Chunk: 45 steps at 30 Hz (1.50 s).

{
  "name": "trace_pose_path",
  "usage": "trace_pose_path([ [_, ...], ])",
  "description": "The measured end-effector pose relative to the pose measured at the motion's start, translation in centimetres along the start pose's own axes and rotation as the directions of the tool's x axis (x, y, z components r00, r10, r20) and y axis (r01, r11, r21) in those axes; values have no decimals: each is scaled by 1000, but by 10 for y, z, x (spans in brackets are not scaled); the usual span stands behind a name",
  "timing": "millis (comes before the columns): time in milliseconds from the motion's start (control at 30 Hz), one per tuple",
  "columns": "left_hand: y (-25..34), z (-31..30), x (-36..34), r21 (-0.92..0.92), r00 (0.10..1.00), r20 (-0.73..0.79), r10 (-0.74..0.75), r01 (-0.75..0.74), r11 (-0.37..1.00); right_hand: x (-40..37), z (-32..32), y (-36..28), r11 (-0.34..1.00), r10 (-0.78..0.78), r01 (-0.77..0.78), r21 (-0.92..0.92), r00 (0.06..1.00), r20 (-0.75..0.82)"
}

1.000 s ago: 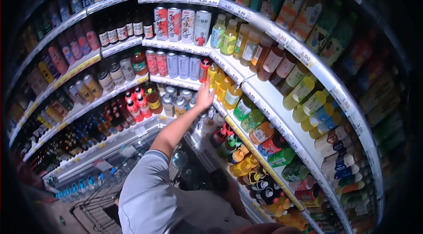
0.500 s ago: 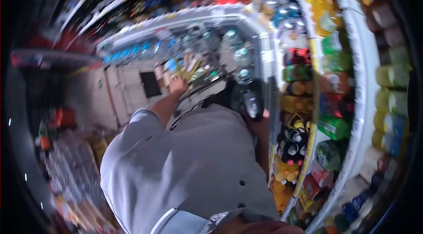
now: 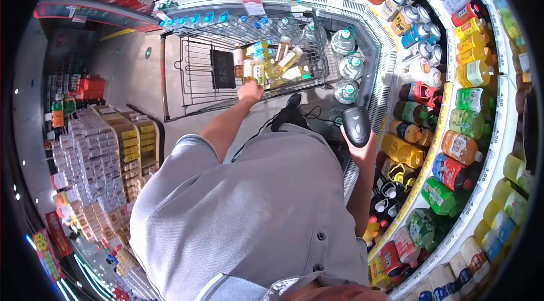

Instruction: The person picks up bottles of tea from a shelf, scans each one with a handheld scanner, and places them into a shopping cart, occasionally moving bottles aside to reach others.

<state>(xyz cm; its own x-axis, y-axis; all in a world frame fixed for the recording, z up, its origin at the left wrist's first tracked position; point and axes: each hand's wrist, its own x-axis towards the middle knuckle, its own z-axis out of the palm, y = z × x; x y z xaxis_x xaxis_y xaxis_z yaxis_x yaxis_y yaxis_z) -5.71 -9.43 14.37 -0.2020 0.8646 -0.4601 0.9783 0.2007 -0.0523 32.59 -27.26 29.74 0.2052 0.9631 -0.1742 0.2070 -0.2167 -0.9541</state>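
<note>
My left hand (image 3: pixel 250 91) reaches over the near side of a wire shopping cart (image 3: pixel 192 60), its fingers closed at the lower end of a bottle (image 3: pixel 258 71) with a white label. Part of that grip is hidden behind the hand. Around it in the cart lie several more drink bottles, among them a pale yellow one (image 3: pixel 290 58) lying slanted and a pinkish one (image 3: pixel 238 58). On the other side, my right hand (image 3: pixel 362 151) is wrapped around a black handheld barcode scanner (image 3: pixel 356 126), held up beside the shelves and apart from the cart.
Drink shelves (image 3: pixel 447 125) curve along the right and back, lined with bottles and cans. Large water bottles (image 3: pixel 351 66) stand on the low ledge beyond the cart. Stacked packaged goods (image 3: pixel 93 159) are at the left. A dark cable (image 3: pixel 311 114) hangs near my foot (image 3: pixel 293 101).
The view has shifted and turned sharp after motion blur. My right hand with the scanner shows higher and farther right. My left hand remains at the bottles in the cart.
</note>
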Motion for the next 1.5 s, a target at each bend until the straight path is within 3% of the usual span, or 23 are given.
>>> trace_pose_path([
  [133,-30,12,57,-74,993,108,-38,46,996,11,40,-9,998,39,-43,-37,994,-105],
  [300,-47,74,135,-320,929,309,201,-97,942,28,93,-41,972,144,-178,-150,966,-215],
  [333,-38,46,125,-354,897,371,241,-104,929,33,103,-48,974,153,-182,-136,969,-195],
  [367,-36,57,136,-362,889,383,251,-105,926,32,113,-44,970,162,-194,-150,966,-200],
  [433,-35,104,162,-414,924,242,294,-176,893,28,132,-30,872,157,-292,-393,927,-341],
  [500,-28,125,180,-418,915,201,349,-242,876,41,145,-52,898,157,-241,-368,957,-245],
  [567,-19,121,186,-493,938,198,286,-157,856,44,157,-56,917,329,-350,-192,935,-131],
  [633,-17,140,199,-479,922,230,311,-171,861,40,169,-61,865,408,-438,-245,898,-165],
  [700,-8,136,204,-410,947,-12,321,-298,862,39,181,-76,809,441,-489,-326,872,-212],
  [767,3,139,219,-401,951,20,307,-274,874,31,188,-79,778,497,-550,-303,834,-239],
  [833,14,164,245,-618,896,234,378,-163,769,16,196,-77,738,546,-649,-188,737,-399],
  [867,25,172,246,-504,919,212,332,-189,843,12,196,-77,711,591,-684,-163,707,-388],
  [967,43,182,257,-492,902,356,246,-43,869,-9,203,-66,681,597,-715,-155,666,-448],
  [1033,38,198,264,-529,902,333,276,-64,846,-8,214,-68,678,588,-715,-167,665,-460],
  [1100,32,241,278,-805,884,333,327,86,587,-1,219,-72,693,562,-697,-183,681,-470],
  [1133,31,215,274,-807,886,323,333,74,586,5,220,-75,686,588,-704,-184,685,-430],
  [1200,19,132,247,-791,642,596,483,572,216,21,225,-85,693,601,-698,-182,698,-389],
  [1233,10,123,241,-801,651,584,485,560,212,29,229,-92,719,567,-667,-195,726,-389],
  [1300,-10,109,234,-683,475,543,692,729,36,40,232,-91,756,517,-618,-215,766,-382],
  [1333,-16,93,224,-694,492,531,690,720,20,44,231,-86,788,501,-582,-198,795,-341],
  [1400,-29,53,203,-625,380,413,828,779,-47,49,231,-80,828,473,-531,-179,834,-285],
  [1433,-34,34,190,-640,396,403,825,766,-55,53,232,-78,832,446,-505,-229,855,-263],
  [1500,-35,-4,164,-662,349,222,910,740,-123,70,232,-78,847,400,-462,-263,879,-259],
])
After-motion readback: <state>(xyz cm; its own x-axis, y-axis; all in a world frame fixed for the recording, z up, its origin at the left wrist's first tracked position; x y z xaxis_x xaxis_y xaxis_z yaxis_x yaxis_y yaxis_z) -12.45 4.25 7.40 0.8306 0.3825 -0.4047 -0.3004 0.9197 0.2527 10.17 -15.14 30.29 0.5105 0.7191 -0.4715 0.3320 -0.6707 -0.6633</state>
